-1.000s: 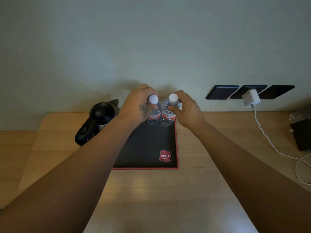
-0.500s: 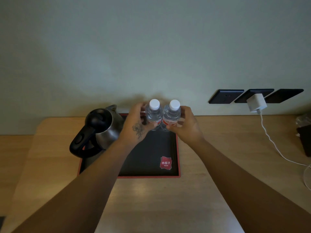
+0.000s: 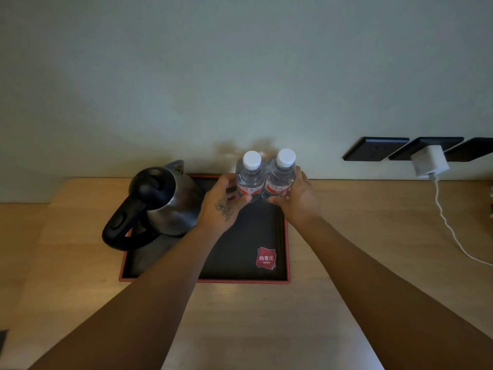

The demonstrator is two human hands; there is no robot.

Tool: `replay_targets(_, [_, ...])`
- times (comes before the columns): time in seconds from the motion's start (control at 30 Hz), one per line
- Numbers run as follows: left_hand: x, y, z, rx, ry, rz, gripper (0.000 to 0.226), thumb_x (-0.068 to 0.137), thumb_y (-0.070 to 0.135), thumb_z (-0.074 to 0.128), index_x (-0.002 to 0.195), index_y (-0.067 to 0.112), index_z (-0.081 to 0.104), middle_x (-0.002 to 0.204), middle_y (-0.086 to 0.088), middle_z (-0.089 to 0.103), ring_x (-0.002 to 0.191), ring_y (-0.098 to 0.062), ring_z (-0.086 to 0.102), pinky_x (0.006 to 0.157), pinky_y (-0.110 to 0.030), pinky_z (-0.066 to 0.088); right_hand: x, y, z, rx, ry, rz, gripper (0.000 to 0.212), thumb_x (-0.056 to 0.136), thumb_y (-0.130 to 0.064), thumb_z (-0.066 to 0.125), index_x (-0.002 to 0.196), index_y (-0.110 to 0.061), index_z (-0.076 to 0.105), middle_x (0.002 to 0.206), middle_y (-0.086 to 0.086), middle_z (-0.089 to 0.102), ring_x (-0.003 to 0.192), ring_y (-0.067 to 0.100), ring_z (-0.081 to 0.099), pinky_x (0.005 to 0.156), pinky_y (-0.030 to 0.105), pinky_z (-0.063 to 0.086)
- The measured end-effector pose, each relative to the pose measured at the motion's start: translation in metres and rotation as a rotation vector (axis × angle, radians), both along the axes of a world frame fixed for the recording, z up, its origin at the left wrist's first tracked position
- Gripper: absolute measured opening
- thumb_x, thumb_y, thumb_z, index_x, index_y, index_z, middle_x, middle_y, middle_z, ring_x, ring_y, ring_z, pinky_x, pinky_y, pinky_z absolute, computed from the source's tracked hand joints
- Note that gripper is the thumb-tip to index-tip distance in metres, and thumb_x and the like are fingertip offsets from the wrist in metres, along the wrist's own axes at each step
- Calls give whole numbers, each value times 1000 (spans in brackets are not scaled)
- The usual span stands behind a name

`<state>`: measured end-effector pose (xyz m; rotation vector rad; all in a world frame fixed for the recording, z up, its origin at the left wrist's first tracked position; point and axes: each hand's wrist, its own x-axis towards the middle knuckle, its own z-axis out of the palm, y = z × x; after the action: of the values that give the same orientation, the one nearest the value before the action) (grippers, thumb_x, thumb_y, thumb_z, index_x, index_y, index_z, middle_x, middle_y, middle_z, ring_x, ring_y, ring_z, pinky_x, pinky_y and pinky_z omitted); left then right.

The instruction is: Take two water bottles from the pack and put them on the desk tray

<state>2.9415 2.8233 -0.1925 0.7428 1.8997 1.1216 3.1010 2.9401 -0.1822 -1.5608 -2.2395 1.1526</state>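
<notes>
Two clear water bottles with white caps and red-and-white labels stand upright side by side at the back of the black, red-rimmed tray [image 3: 241, 281]. My left hand [image 3: 222, 206] wraps the lower part of the left bottle [image 3: 250, 175]. My right hand [image 3: 296, 198] wraps the lower part of the right bottle [image 3: 282, 172]. The bottles touch each other. Their bases are hidden behind my fingers. The pack is not in view.
A steel kettle [image 3: 157, 201] with a black lid and handle stands on the tray's left part. The tray lies on a wooden desk [image 3: 346, 236] against a pale wall. A white charger [image 3: 429, 161] with a trailing cable sits in dark wall sockets at the right.
My hands have slid from the bottle tops down to the lower bodies. The view has shifted, so the kettle and the tray's left side now show fully.
</notes>
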Motion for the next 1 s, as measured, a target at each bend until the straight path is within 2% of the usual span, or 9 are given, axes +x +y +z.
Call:
replay_targets(0.2, [6, 8, -4, -14, 26, 48, 41, 90, 6, 85, 121, 15, 60, 133, -10, 72, 124, -28, 70, 112, -51, 56, 0, 4, 5, -14, -34, 39, 88, 83, -16, 92, 156, -19, 43, 155, 7, 57, 143, 30, 57, 117, 52, 50])
replay_targets(0.43, [15, 12, -8, 18, 91, 103, 42, 90, 1, 84, 126, 4, 61, 120, -1, 71, 115, -18, 67, 97, -33, 58, 2, 2, 6, -6, -17, 20, 86, 83, -17, 92, 155, -17, 45, 153, 9, 60, 140, 31, 60, 114, 54, 53])
replay_targets(0.57, [18, 12, -10, 24, 124, 116, 43, 92, -2, 81, 129, 1, 59, 131, -15, 71, 126, -29, 68, 109, -54, 57, 3, -6, 2, -10, 28, -42, 82, 83, -16, 92, 151, -18, 46, 149, 9, 62, 138, 31, 61, 112, 51, 55])
replay_targets(0.63, [20, 11, -12, 41, 124, 118, 45, 93, -3, 80, 131, 2, 58, 134, -16, 69, 129, -31, 67, 110, -58, 56, 3, -10, 0, -32, 54, -71, 81, 83, -15, 91, 150, -19, 45, 149, 9, 62, 138, 31, 62, 112, 49, 55])
replay_targets(0.73, [22, 8, -15, 70, 118, 123, 46, 93, -2, 81, 131, 7, 57, 131, -8, 70, 124, -22, 68, 109, -51, 58, 5, -12, -2, -49, 51, -59, 83, 82, -16, 92, 149, -20, 43, 149, 8, 61, 139, 31, 60, 111, 45, 53])
replay_targets(0.8, [24, 5, -15, 72, 77, 111, 47, 93, 0, 81, 131, 11, 56, 129, -1, 69, 123, -19, 68, 107, -43, 59, 8, -13, 2, -83, 49, -39, 88, 83, -21, 93, 152, -20, 39, 153, 7, 58, 142, 30, 58, 114, 47, 53])
replay_targets(0.87, [25, 4, -11, 69, 53, 100, 52, 93, 3, 82, 136, 9, 54, 129, 1, 66, 125, -20, 67, 104, -36, 57, 14, -12, 9, -96, 56, -23, 94, 83, -28, 92, 156, -20, 34, 159, 7, 53, 146, 29, 54, 116, 52, 52])
replay_targets(0.93, [28, 3, -4, 81, 68, 91, 61, 91, 8, 86, 141, 5, 51, 136, -2, 66, 127, -19, 66, 106, -40, 56, 22, -13, 19, -90, 43, -10, 99, 84, -36, 91, 160, -21, 29, 164, 7, 49, 149, 29, 51, 117, 54, 51])
replay_targets(1.0, [29, 3, 1, 66, 87, 100, 65, 88, 16, 90, 141, 7, 52, 140, -7, 67, 128, -22, 67, 110, -49, 57, 32, -13, 28, -78, 26, 9, 101, 85, -41, 90, 161, -23, 26, 166, 7, 46, 149, 30, 50, 117, 54, 51])
